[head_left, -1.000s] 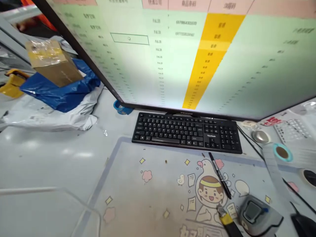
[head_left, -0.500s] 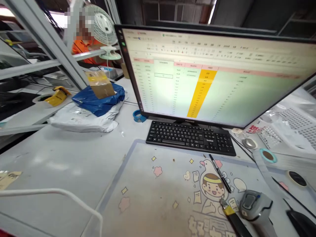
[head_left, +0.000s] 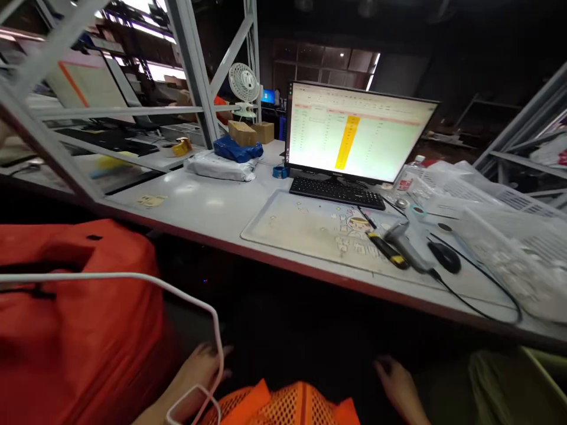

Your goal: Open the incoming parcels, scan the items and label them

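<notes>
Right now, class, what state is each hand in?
Left hand: looks loosely open, nothing visibly held.
Right hand: too dim to tell; no held object visible.

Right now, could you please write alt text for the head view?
A person's left hand, near red fabric, and right hand are apart in front of a desk bearing a lit monitor, black keyboard, scanner and cutter.

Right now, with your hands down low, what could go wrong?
The white cord passes in front of the left hand, so it might snag when that hand lifts. The scanner has a cable looping near the desk's front edge; a bump could tug it down. The cutter on the mat might cut someone; I can't tell if its blade is out.
</notes>
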The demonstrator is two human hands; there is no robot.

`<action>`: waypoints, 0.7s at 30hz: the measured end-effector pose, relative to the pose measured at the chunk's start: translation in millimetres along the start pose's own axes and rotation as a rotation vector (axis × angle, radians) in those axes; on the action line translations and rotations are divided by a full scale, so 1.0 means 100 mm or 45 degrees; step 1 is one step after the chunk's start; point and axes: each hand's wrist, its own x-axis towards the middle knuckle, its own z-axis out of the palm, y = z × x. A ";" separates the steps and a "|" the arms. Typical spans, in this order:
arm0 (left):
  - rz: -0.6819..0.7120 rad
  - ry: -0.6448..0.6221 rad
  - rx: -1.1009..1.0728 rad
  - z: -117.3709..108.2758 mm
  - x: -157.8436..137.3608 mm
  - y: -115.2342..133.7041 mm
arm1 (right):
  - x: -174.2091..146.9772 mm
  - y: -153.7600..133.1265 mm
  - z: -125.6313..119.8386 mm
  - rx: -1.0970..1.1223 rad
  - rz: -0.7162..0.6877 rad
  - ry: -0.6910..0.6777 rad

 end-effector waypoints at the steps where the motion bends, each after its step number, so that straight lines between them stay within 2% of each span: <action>1: 0.001 -0.010 0.020 0.03 -0.18 0.03 | -0.12 0.03 0.03 0.018 -0.011 -0.022; 3: 0.005 -0.030 0.072 0.06 -0.37 0.09 | -0.22 0.02 0.03 0.058 -0.046 -0.026; 6: 0.026 -0.026 0.152 0.07 -0.40 0.13 | -0.22 -0.07 -0.04 0.096 -0.076 0.032; 9: 0.084 0.097 0.227 0.16 -0.39 0.11 | -0.16 -0.16 -0.09 0.116 -0.073 0.071; 12: 0.181 0.250 0.271 0.35 -0.48 0.02 | -0.09 -0.16 -0.09 0.124 -0.081 0.084; 15: 0.224 0.281 0.245 0.51 -0.69 -0.02 | -0.05 -0.08 -0.05 0.122 -0.101 0.062; 18: 0.227 0.231 0.198 0.50 -0.85 0.03 | -0.04 0.01 -0.01 0.114 -0.112 0.037; 21: 0.176 0.202 0.244 0.38 -0.82 0.14 | -0.04 0.04 0.02 0.114 -0.109 0.028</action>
